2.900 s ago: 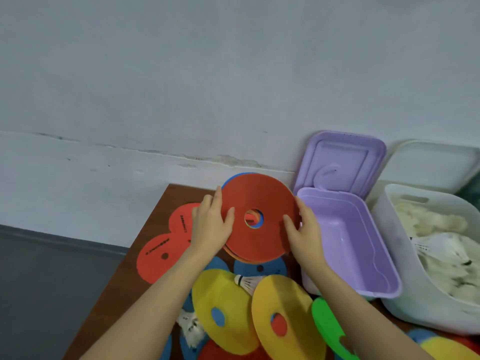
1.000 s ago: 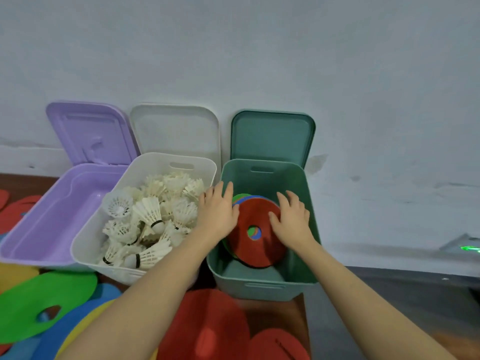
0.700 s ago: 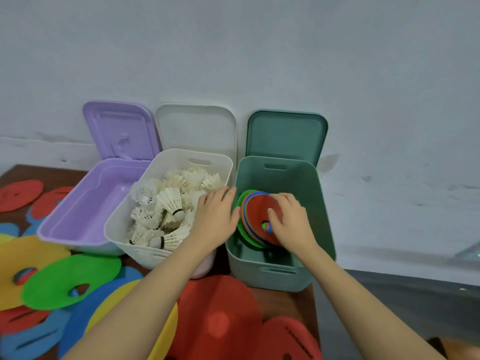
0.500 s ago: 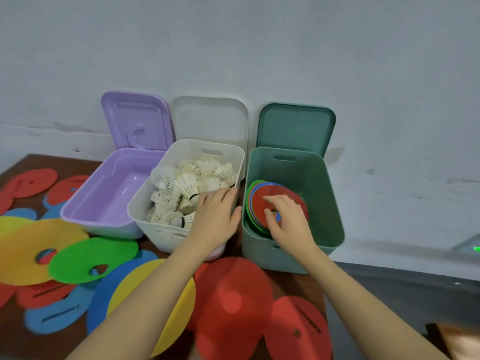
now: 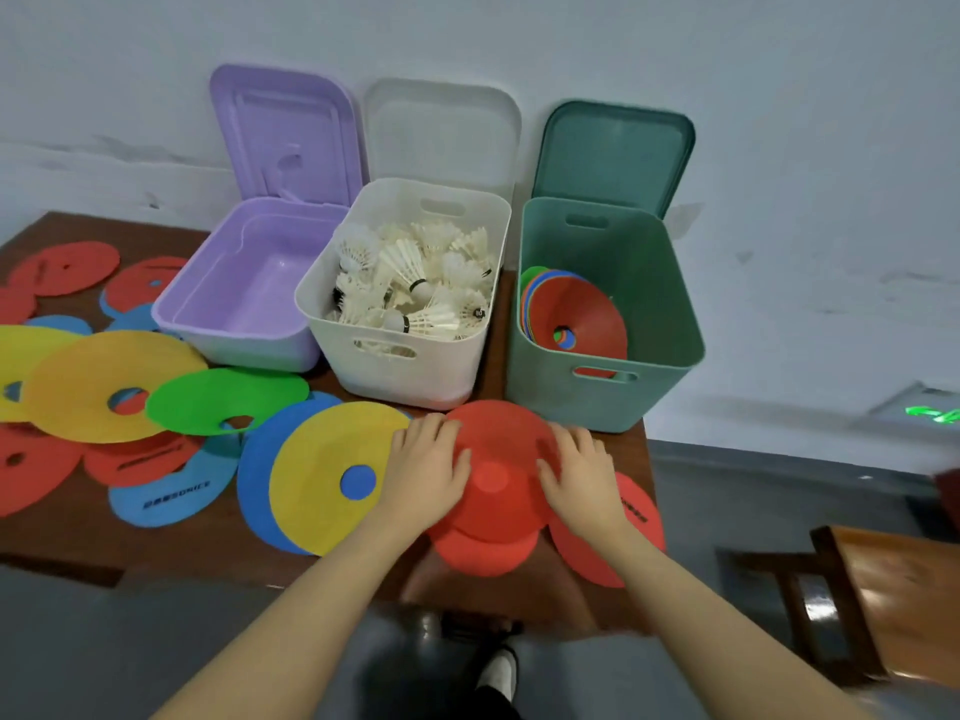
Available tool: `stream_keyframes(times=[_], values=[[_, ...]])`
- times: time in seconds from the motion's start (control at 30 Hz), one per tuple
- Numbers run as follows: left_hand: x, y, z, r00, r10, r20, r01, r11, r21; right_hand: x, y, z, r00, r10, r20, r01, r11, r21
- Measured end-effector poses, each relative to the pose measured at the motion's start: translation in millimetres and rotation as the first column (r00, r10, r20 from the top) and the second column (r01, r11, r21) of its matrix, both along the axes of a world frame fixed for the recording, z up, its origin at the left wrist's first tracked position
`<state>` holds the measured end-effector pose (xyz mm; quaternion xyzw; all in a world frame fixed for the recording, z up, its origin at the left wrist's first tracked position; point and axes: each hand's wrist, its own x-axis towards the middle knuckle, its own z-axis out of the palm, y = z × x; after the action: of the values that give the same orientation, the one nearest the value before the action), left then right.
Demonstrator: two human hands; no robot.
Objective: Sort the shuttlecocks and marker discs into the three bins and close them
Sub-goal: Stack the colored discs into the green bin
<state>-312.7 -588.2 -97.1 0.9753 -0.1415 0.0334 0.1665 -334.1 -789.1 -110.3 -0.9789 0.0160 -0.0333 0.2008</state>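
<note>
Three open bins stand along the wall. The purple bin (image 5: pixel 244 283) holds nothing, the white bin (image 5: pixel 363 350) is full of shuttlecocks (image 5: pixel 415 293), and the green bin (image 5: pixel 665 314) holds a stack of discs (image 5: pixel 576 314) leaning on its left wall, a red one in front. My left hand (image 5: pixel 426 470) and my right hand (image 5: pixel 582 478) lie flat on either side of a red disc (image 5: pixel 498 470) on the table in front of the bins, fingers spread. A yellow disc (image 5: pixel 322 459) on a blue one lies just left of it.
More red, blue, yellow and green discs (image 5: pixel 223 397) cover the brown table (image 5: pixel 78 532) to the left. Another red disc (image 5: pixel 634 543) overhangs the table's right edge. A wooden chair (image 5: pixel 883 579) stands at lower right. The wall is right behind the raised lids.
The stack of discs went from my hands into the green bin. Both hands then drew back out of the bins and came down on the red disc on the table.
</note>
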Motion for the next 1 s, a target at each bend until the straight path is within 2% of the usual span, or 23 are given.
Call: stream_keyframes(times=[0.07,0.13,0.27,0.37,0.43,0.57,0.63,0.73,0.8,0.9,1.0], values=[[-4.9,0.8,-8.1,0.991,0.041,-0.130,-0.026,0.993,0.116,-4.8,1.1,-8.7,0.973,-0.114,-0.201,0.116,0.993,-0.005],[-7.3,2.5,-17.1,0.975,0.068,-0.213,-0.027,0.982,0.186,-9.2,2.3,-13.7,0.947,-0.130,-0.294,0.160,0.984,0.081],[-12.1,5.3,-20.1,0.953,0.057,-0.298,0.002,0.981,0.195,-16.0,-1.2,-21.2,0.954,-0.218,-0.208,0.281,0.891,0.357],[-17.3,5.2,-21.5,0.946,0.038,-0.322,0.021,0.984,0.178,-20.9,0.7,-22.6,0.946,-0.224,-0.235,0.305,0.862,0.406],[-19.3,4.1,-22.8,0.950,0.043,-0.310,0.012,0.985,0.174,-24.4,3.7,-23.3,0.956,-0.221,-0.192,0.286,0.849,0.444],[-17.5,1.1,-26.6,0.952,0.071,-0.297,-0.020,0.985,0.170,-29.0,-2.0,-14.1,0.932,-0.350,-0.094,0.333,0.725,0.603],[-15.0,-5.4,-27.1,0.955,0.062,-0.290,-0.018,0.989,0.150,-31.0,-11.3,-4.3,0.928,-0.369,-0.054,0.315,0.700,0.641],[-12.0,-20.7,-20.7,0.966,0.059,-0.250,-0.051,0.998,0.040,-31.5,-24.3,6.0,0.923,-0.384,-0.001,0.282,0.675,0.682],[-10.8,-25.1,-12.6,0.985,0.077,-0.152,-0.086,0.995,-0.054,-31.6,-26.1,10.4,0.921,-0.389,0.015,0.268,0.662,0.700],[-9.0,-15.9,1.3,0.994,0.108,-0.016,-0.109,0.983,-0.145,-30.6,-11.7,18.0,0.948,-0.316,0.040,0.192,0.666,0.721],[-7.9,10.4,10.6,0.986,0.149,0.068,-0.137,0.977,-0.164,-22.0,17.2,19.1,0.978,-0.201,0.053,0.104,0.692,0.714]])
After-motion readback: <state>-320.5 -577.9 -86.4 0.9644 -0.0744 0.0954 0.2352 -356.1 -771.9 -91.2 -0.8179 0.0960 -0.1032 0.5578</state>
